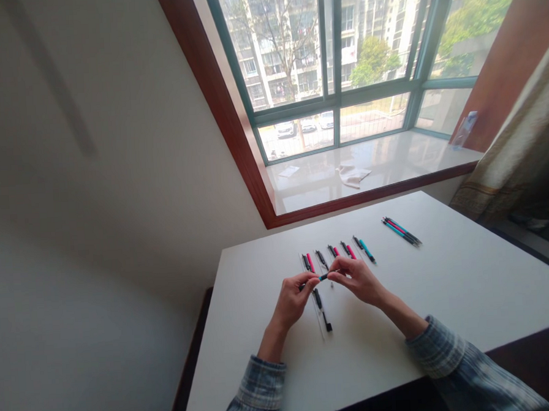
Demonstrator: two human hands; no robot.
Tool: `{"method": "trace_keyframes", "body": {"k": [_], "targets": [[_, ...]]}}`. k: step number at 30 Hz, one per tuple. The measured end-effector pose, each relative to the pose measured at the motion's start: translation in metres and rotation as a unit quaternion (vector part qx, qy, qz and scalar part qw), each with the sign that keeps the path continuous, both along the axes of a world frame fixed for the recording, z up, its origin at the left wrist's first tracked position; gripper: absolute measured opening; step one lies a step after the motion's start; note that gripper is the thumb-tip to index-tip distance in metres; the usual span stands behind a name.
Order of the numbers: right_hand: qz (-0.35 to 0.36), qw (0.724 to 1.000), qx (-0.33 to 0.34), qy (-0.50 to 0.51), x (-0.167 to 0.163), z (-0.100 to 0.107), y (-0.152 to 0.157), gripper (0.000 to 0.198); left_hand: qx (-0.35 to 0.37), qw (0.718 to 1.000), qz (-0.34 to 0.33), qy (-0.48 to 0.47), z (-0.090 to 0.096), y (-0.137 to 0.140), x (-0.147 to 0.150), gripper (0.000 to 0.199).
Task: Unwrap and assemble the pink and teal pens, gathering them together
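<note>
My left hand [290, 301] pinches one end of a slim teal-and-black pen part [323, 277] just above the table. The fingertips of my right hand [359, 281] close on its other, black end. Most of the part is hidden by the fingers. Below my left hand lie a black pen piece [317, 299], a black-tipped piece [327, 323] and a thin clear rod [320, 326]. Just beyond both hands is a row of pen parts, with black pieces [321, 257], pink barrels [310, 262] and a teal barrel [368, 251].
Several whole pens [401, 231], teal and pink with black ends, lie together at the back right of the white table [471, 269]. Behind it, the windowsill [310, 191] holds a crumpled cloth [353, 175] and a clear bottle [464, 131]. A curtain [506, 150] hangs at the right.
</note>
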State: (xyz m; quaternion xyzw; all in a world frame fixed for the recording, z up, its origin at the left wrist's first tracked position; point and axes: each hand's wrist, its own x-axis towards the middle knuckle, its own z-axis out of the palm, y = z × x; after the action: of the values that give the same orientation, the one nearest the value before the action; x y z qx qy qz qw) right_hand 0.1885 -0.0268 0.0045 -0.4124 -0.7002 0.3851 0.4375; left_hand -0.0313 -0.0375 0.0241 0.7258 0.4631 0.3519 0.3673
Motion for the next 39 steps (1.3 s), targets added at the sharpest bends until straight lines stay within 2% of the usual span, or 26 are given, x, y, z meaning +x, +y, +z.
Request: {"method": "trace_keyframes", "body": {"k": [5, 10, 16, 19, 24, 30, 36, 39], "targets": [[0.008, 0.999, -0.003, 0.038, -0.0010, 0.0051, -0.0005, 0.028, -0.001, 1.000, 0.005, -0.008, -0.0003, 0.0009, 0.0001, 0.035], [-0.004, 0.993, -0.041, 0.109, -0.0024, 0.0033, 0.0020, 0.030, 0.012, 1.000, 0.012, 0.013, -0.0004, -0.0003, 0.0007, 0.033], [0.054, 0.981, -0.052, 0.179, -0.0007, 0.0025, 0.0033, 0.030, 0.012, 0.999, 0.030, 0.015, -0.0033, 0.0003, 0.0000, 0.035], [0.057, 0.983, -0.051, 0.165, -0.0003, 0.0029, 0.0032, 0.031, 0.011, 0.999, 0.034, 0.005, -0.0035, 0.0000, 0.0006, 0.034], [0.001, 0.992, -0.060, 0.111, -0.0012, -0.0009, 0.0047, 0.024, 0.021, 0.999, 0.032, 0.014, 0.0001, -0.0026, 0.0034, 0.030], [0.049, 0.982, -0.078, 0.167, -0.0005, 0.0025, 0.0038, 0.025, 0.004, 1.000, 0.028, 0.012, 0.0000, -0.0030, 0.0030, 0.031], [0.018, 0.985, -0.093, 0.144, -0.0022, 0.0013, 0.0032, 0.026, -0.014, 0.999, 0.033, -0.008, 0.0004, -0.0040, 0.0032, 0.028], [0.025, 0.985, -0.093, 0.144, -0.0024, 0.0004, 0.0037, 0.028, -0.032, 0.999, 0.025, -0.032, 0.0006, -0.0041, 0.0035, 0.029]]}}
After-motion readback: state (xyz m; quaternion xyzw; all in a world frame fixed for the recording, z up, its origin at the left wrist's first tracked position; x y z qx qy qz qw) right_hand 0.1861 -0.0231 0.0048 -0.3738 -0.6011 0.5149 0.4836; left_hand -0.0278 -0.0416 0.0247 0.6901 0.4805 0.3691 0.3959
